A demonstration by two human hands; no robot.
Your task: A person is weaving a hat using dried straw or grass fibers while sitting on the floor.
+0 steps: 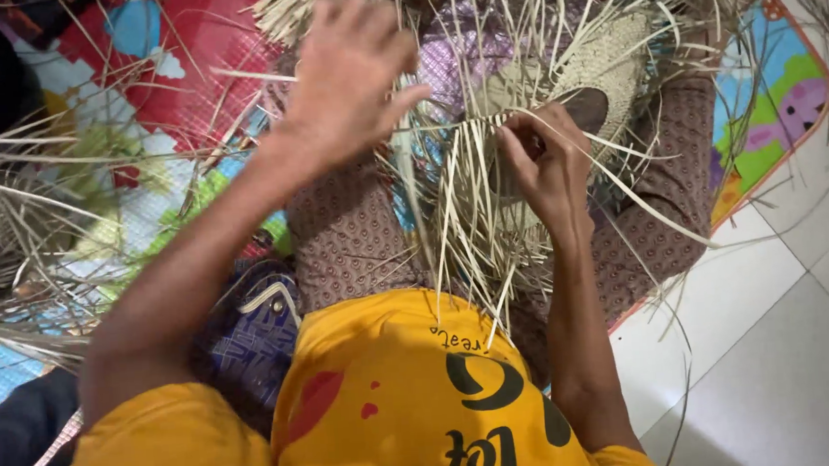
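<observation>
Pinching thin, springy straw strips [470, 211] of a light woven piece [613, 57], right hand [548, 164] grips near the weave while left hand [350, 80] hovers open.

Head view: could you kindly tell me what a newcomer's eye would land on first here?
First, the pale straw strips fanning across the person's lap at centre, with a woven piece at upper right. The left hand is raised, fingers spread, above the strips, while the right hand pinches strands at the weave's edge. The bright yellow shirt fills the bottom, and a colourful mat lies on the white tiled floor.
</observation>
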